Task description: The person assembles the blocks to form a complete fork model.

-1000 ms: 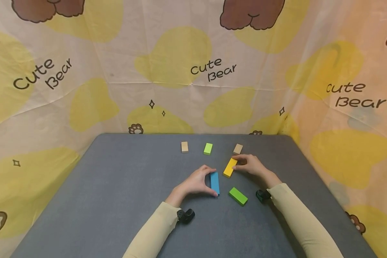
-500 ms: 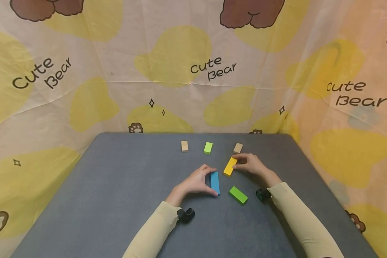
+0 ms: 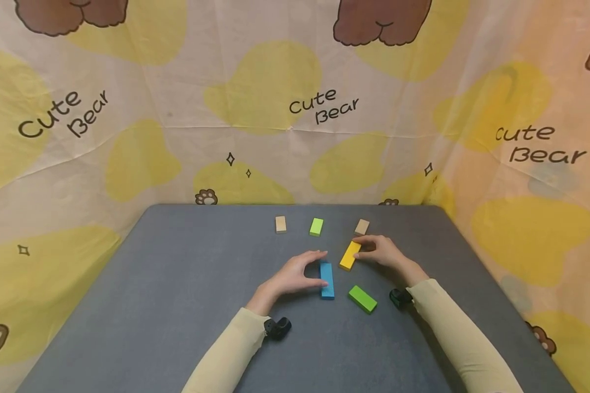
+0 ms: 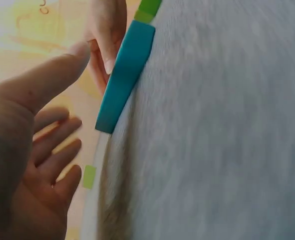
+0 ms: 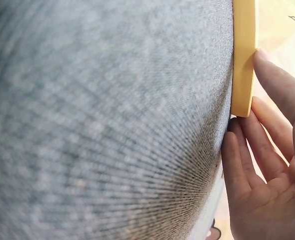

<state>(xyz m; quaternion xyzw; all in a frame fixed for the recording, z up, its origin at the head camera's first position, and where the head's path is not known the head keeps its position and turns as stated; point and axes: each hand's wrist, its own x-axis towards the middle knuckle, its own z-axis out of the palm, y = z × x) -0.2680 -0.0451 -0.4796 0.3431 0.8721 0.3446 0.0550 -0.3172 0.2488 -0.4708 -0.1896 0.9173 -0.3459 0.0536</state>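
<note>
A blue block (image 3: 326,281) lies flat on the grey table, also seen in the left wrist view. My left hand (image 3: 295,274) hovers over its left side, thumb (image 4: 70,62) and fingers spread apart, gripping nothing; in the left wrist view a gap separates the hand from the block. To the right lies a yellow block (image 3: 350,255), tilted towards the far right. My right hand (image 3: 383,254) rests at its far end: in the right wrist view the thumb tip (image 5: 261,56) meets the upper edge of the yellow block, while loosely extended fingers reach past the block's end.
A green block (image 3: 363,299) lies nearer, right of the blue one. Farther back stand a tan block (image 3: 281,224), a light green block (image 3: 316,226) and a second tan block (image 3: 361,226). A printed cloth (image 3: 255,93) hangs behind the table (image 3: 201,262).
My left hand has let go of the blue block's two ends and drawn slightly left, its thumb moving away from the near end. The right hand and the yellow block look unchanged.
</note>
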